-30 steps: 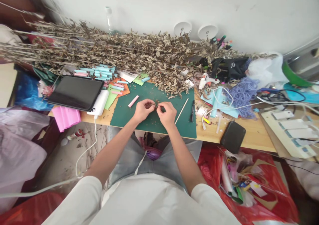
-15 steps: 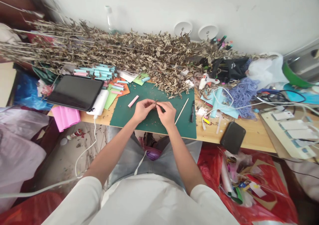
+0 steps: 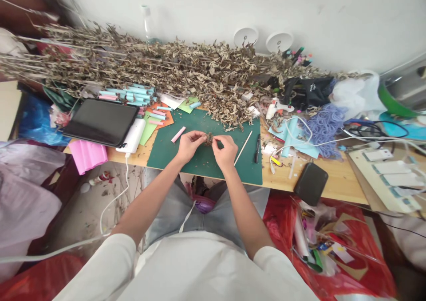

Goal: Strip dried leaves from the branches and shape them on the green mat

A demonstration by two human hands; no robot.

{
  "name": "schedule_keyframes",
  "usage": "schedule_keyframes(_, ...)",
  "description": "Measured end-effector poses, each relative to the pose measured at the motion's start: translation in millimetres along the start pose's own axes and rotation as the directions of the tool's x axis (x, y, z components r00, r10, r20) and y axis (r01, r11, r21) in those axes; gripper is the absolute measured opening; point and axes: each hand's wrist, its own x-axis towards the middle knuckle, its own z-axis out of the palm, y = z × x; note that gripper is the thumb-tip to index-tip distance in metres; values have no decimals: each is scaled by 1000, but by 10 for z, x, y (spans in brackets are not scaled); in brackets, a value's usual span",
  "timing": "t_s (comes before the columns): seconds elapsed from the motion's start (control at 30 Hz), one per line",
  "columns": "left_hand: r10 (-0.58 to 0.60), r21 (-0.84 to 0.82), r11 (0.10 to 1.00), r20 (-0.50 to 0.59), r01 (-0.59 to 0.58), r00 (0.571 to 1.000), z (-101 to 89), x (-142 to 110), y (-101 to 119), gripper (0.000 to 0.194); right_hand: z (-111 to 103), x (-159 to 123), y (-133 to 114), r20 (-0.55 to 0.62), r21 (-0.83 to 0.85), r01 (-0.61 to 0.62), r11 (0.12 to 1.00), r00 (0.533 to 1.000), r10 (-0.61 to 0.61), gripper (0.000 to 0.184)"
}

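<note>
Between my fingertips is a small clump of dried leaves, held above the green cutting mat. My left hand pinches its left side, fingers closed. On the other side my right hand pinches it with thumb and forefinger. A pink paper tube lies on the mat left of my left hand. Right of my right hand are a thin wooden stick and a black pen. Leaf crumbs dot the mat around my hands.
A long heap of dried leafy stems runs along the wall. Blue and pink paper tubes and a black tablet sit at left. On the right are a glue gun, purple yarn and a black phone-like slab.
My fingertips have drawn slightly apart, and more of the leaf clump shows between them. My right hand has shifted a little to the right.
</note>
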Motion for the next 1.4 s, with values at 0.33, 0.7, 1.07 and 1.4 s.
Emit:
schedule_keyframes(0.33,24,-36,999,115,-20,993,8,4,-48,27,-13,25,-41,113,63,27,998,993,-34,15)
schedule_keyframes(0.7,36,138,989,151,-57,988,33,-25,15,19,18,-23,-31,105,27,-25,999,994,22,8)
schedule_keyframes(1.07,53,59,997,23,-54,998,18,-13,-13,18,28,-26,14,8,-54,-59,997,998,60,8)
schedule_keyframes(1.4,44,-31,999,87,-41,995,2,-3,-20,28,6,-11,0,138,-51,-21,998,990,28,16)
